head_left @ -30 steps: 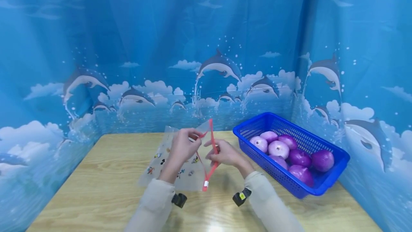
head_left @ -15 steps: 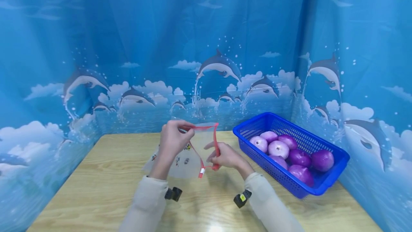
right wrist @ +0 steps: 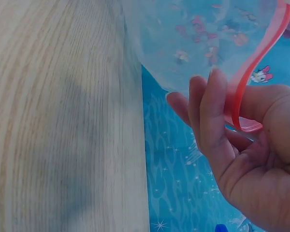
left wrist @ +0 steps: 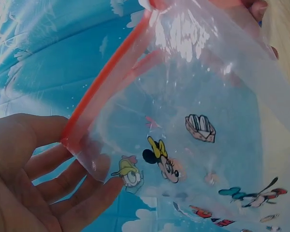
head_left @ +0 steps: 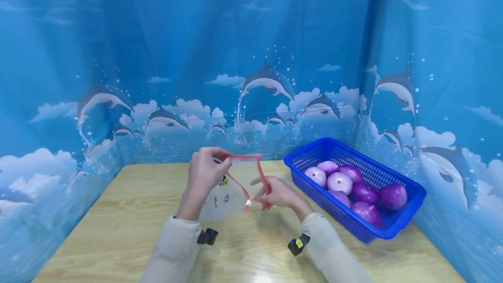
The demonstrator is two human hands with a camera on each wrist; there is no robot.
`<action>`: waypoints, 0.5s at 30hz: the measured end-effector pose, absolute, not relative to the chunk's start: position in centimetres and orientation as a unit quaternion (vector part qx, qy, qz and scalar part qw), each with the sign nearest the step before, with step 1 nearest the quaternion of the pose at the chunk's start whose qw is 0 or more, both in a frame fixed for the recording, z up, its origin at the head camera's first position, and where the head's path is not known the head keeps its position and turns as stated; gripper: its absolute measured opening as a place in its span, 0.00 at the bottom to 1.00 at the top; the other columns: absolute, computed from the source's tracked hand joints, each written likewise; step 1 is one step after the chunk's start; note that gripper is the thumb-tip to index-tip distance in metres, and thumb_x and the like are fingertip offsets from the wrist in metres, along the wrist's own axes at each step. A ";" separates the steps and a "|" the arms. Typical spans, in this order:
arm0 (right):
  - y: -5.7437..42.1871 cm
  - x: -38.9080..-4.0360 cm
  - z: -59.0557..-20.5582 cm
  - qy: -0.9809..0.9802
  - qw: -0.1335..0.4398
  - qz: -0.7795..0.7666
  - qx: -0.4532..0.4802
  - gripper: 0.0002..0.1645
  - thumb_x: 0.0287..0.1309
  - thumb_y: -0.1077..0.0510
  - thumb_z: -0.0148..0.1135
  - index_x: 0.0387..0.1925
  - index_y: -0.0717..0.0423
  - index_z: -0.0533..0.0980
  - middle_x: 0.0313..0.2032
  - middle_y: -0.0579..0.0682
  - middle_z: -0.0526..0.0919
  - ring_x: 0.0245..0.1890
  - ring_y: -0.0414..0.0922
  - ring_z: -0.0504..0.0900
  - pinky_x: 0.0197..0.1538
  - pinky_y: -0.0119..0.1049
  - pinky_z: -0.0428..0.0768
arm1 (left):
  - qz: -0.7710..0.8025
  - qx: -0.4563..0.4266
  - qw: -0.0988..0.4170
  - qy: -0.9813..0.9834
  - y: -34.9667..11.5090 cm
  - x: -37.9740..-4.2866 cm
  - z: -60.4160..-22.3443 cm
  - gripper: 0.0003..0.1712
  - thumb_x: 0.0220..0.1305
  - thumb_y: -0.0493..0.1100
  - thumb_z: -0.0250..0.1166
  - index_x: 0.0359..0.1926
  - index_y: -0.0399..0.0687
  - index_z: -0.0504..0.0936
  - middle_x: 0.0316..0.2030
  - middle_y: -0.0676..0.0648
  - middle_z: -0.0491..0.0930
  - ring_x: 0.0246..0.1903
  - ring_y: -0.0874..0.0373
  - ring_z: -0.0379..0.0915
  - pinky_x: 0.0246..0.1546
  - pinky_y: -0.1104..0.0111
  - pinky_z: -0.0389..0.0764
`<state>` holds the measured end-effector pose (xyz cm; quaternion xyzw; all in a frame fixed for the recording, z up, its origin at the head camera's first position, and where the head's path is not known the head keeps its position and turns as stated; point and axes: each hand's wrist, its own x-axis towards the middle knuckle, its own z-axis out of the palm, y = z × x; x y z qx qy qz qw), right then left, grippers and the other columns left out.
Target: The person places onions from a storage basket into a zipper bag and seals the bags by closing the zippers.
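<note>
A clear zipper bag (head_left: 226, 206) with a red zip edge and cartoon prints is held up between both hands, its mouth spread apart. My left hand (head_left: 202, 174) pinches one side of the red edge between thumb and fingers. In the left wrist view, the other fingers lie behind the printed plastic (left wrist: 159, 154). My right hand (head_left: 280, 192) grips the opposite red edge (right wrist: 246, 79), which runs between thumb and fingers in the right wrist view. A white slider (head_left: 248, 203) sits at the near end of the zip.
A blue perforated basket (head_left: 330, 206) with several purple onions (head_left: 340, 183) stands to the right of the right hand. Beneath everything is a wood-grain table (head_left: 129, 204). A blue dolphin-print curtain (head_left: 196, 56) hangs behind and along the sides.
My left hand has moved left and slightly up with its edge, so the bag's mouth is wider. The bag's body has swung in below it. The right hand has shifted only slightly.
</note>
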<state>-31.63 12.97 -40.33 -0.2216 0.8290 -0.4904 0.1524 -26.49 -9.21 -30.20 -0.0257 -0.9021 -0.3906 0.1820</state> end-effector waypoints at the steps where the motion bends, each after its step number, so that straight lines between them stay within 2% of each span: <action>1: 13.0 -31.6 -40.4 0.828 0.155 -0.490 -0.224 0.30 0.62 0.70 0.65 0.66 0.65 0.72 0.43 0.71 0.87 0.23 0.43 0.86 0.32 0.39 0.90 | -0.389 -0.024 0.178 -0.904 -9.3 -26.6 -30.3 0.12 0.67 0.43 0.68 0.48 0.47 0.89 0.42 0.45 0.89 0.32 0.54 0.83 0.33 0.66 0.85; 9: 13.1 -31.7 -40.5 0.827 0.158 -0.487 -0.233 0.30 0.63 0.70 0.64 0.66 0.66 0.71 0.41 0.66 0.88 0.23 0.43 0.85 0.32 0.40 0.90 | -0.373 -0.003 0.125 -0.920 -9.4 -27.0 -30.9 0.13 0.68 0.46 0.66 0.50 0.48 0.88 0.45 0.44 0.89 0.39 0.51 0.85 0.40 0.61 0.87; 15: 13.0 -31.6 -40.3 0.825 0.158 -0.486 -0.239 0.30 0.63 0.71 0.63 0.66 0.66 0.71 0.43 0.69 0.87 0.26 0.44 0.87 0.33 0.41 0.90 | -0.373 -0.017 0.090 -0.923 -9.7 -27.1 -31.1 0.14 0.71 0.47 0.63 0.52 0.48 0.87 0.45 0.43 0.89 0.39 0.52 0.85 0.41 0.60 0.87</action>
